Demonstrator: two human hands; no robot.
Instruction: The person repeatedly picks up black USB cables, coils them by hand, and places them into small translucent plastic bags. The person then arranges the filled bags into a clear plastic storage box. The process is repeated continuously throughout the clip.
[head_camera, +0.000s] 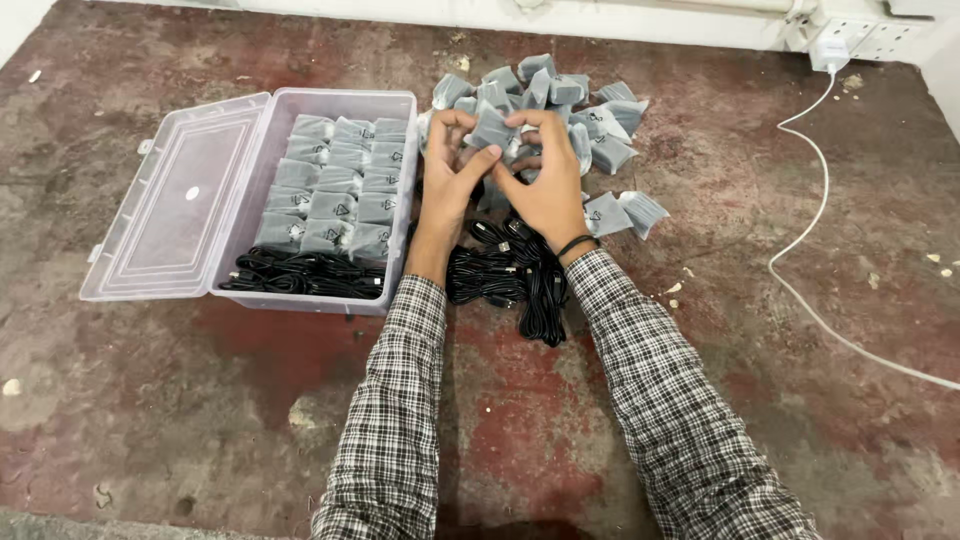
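Left hand (447, 170) and right hand (548, 180) meet, fingers curled shut on one small grey pouch (492, 130) held between them over the floor (800, 420). Pouch pile (590, 110) just beyond toward the far edge; black cable bundles (515, 275) under the wrists. Open clear box (330, 200) lies beside the left hand.
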